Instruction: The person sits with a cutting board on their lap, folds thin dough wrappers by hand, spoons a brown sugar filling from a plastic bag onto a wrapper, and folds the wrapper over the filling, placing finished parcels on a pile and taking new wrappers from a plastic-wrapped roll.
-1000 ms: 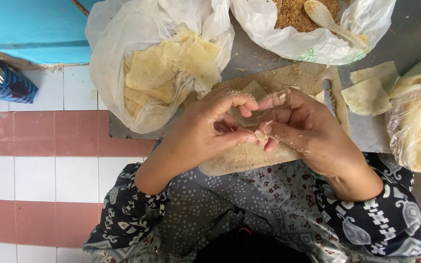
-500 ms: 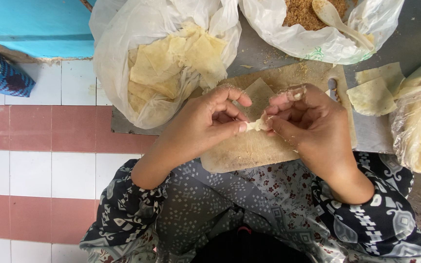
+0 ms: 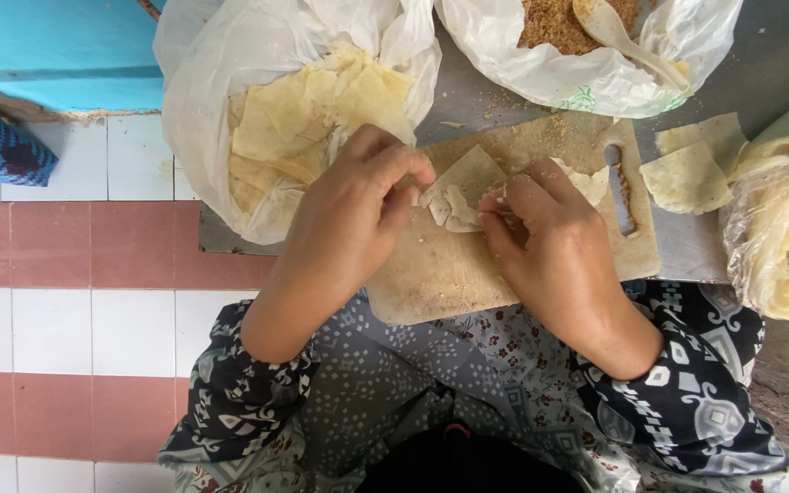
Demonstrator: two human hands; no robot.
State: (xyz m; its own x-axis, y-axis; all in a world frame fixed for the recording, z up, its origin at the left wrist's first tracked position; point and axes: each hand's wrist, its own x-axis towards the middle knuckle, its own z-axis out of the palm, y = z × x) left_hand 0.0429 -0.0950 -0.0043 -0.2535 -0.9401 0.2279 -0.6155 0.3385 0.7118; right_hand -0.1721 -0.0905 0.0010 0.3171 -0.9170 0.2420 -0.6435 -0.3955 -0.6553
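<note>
pastry wrapper on wooden board, pinched between left hand and right hand

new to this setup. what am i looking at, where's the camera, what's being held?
No machine here: a person's two bare hands, filmed by one camera on their head looking straight down. The left hand and right hand together pinch a small pale folded pastry sheet over a worn wooden cutting board. Above it sit a white plastic bag of yellowish pastry sheets and another white bag of brown crumbly filling with a pale spoon. Loose pale wrappers lie to the right.
</note>
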